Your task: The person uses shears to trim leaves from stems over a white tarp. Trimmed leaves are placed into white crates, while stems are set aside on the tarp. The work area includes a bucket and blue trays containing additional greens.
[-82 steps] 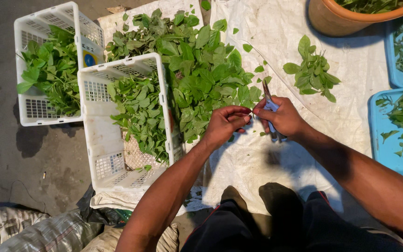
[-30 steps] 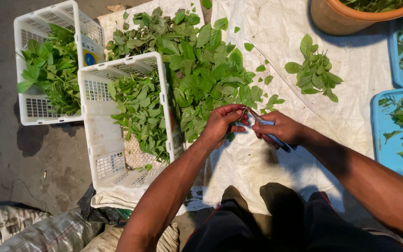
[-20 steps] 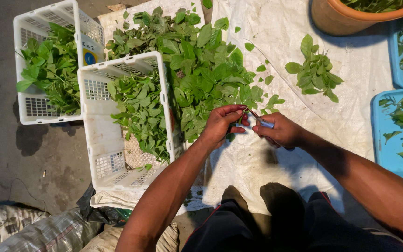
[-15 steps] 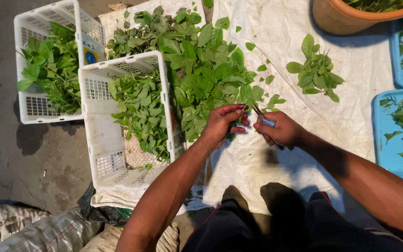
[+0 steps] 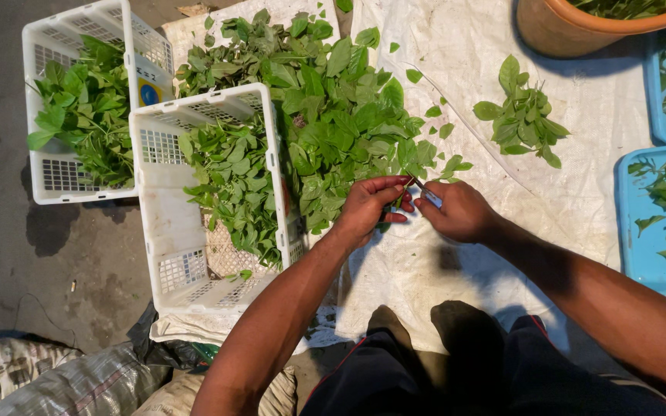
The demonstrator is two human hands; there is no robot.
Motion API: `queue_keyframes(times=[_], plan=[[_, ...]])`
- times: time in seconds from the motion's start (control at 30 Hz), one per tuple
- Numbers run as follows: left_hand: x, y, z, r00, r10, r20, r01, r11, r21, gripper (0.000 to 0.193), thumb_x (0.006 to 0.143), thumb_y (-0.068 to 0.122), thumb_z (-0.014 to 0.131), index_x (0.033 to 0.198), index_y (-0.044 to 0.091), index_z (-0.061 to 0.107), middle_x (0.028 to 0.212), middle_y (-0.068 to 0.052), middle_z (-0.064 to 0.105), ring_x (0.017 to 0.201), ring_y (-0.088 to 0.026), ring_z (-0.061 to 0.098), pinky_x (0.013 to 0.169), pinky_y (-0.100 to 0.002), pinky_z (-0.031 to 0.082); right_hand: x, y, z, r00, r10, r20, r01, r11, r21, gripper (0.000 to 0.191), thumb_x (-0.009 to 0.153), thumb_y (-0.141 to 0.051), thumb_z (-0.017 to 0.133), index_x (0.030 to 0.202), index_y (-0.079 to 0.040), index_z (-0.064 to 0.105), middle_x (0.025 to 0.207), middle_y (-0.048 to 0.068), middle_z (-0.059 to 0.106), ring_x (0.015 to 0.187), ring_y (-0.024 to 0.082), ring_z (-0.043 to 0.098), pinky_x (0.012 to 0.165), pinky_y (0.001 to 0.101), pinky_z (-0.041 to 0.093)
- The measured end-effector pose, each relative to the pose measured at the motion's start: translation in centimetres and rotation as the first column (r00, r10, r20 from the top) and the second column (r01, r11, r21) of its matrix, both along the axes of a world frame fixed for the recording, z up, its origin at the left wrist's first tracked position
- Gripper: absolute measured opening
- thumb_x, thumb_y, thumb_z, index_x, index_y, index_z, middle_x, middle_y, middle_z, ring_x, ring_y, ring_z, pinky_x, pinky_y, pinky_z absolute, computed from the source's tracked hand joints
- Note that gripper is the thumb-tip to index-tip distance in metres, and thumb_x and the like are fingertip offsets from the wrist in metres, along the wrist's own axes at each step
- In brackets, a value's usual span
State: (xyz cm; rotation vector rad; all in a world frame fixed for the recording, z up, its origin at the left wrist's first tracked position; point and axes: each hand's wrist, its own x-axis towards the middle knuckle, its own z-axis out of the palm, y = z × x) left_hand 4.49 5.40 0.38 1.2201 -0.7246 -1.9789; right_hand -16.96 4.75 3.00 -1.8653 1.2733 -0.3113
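Note:
My left hand pinches a leafy green sprig at the near edge of a big pile of green leaves. My right hand grips a small knife with a pale blue handle; its blade touches the sprig's stem between the two hands. Both hands hover over a white woven sheet spread on the floor.
Two white plastic crates hold leaves: one beside the pile, one farther left. A small bunch of leaves lies on the sheet. An orange pot and blue trays with greens stand at the right. Sacks lie at the lower left.
The hands drifted slightly left toward the pile and stayed together. The knife turned from hanging below my right hand to pointing at the sprig in my left.

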Motion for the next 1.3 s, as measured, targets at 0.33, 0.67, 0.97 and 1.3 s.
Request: queue_keyframes(times=[0.33, 0.67, 0.97, 1.3], plan=[[-0.2, 0.0, 0.2, 1.000, -0.011, 0.009, 0.011, 1.000, -0.007, 0.031, 0.101, 0.009, 0.058, 0.129, -0.002, 0.066, 0.100, -0.012, 0.073, 0.085, -0.020, 0.072, 0.069, -0.036, 0.064, 0.1, 0.2, 0.0, 1.000, 0.008, 0.013, -0.007, 0.999, -0.053, 0.019, 0.092, -0.026, 0.064, 0.090, -0.007, 0.066, 0.066, 0.020, 0.065, 0.062, 0.041, 0.065, 0.059, 0.0497, 0.049], [-0.8, 0.4, -0.1, 0.978, -0.148, 0.148, 0.158, 0.986, -0.051, 0.040, 0.097, 0.007, 0.061, 0.136, 0.000, 0.058, 0.097, -0.012, 0.074, 0.082, -0.020, 0.074, 0.071, -0.033, 0.064, -0.9, 0.4, -1.9, 0.827, -0.355, 0.437, 0.191, 0.907, 0.374, 0.015, 0.094, -0.015, 0.066, 0.105, -0.006, 0.064, 0.073, 0.001, 0.063, 0.058, 0.009, 0.057, 0.050, 0.0284, 0.047], [-4.6, 1.4, -2.8, 0.938, -0.327, 0.111, 0.328, 0.945, 0.017, 0.041, 0.099, 0.018, 0.064, 0.137, 0.003, 0.057, 0.100, -0.008, 0.076, 0.084, -0.016, 0.075, 0.069, -0.030, 0.060, -7.0, 3.9, -6.1, 0.823, -0.482, 0.302, 0.290, 0.812, 0.506, 0.017, 0.093, -0.020, 0.069, 0.092, -0.003, 0.067, 0.062, 0.004, 0.062, 0.050, 0.011, 0.056, 0.047, 0.0285, 0.045], [-7.3, -1.8, -2.8, 0.530, 0.041, 0.847, 0.583, 0.708, -0.399, 0.015, 0.087, 0.012, 0.073, 0.095, 0.001, 0.077, 0.092, -0.020, 0.075, 0.075, -0.031, 0.073, 0.070, -0.044, 0.060, -24.5, 6.6, -6.1, 0.126, -0.872, 0.473, 0.906, 0.296, 0.304, 0.005, 0.106, -0.008, 0.065, 0.107, -0.003, 0.063, 0.081, 0.010, 0.064, 0.064, 0.019, 0.064, 0.058, 0.0350, 0.055]])
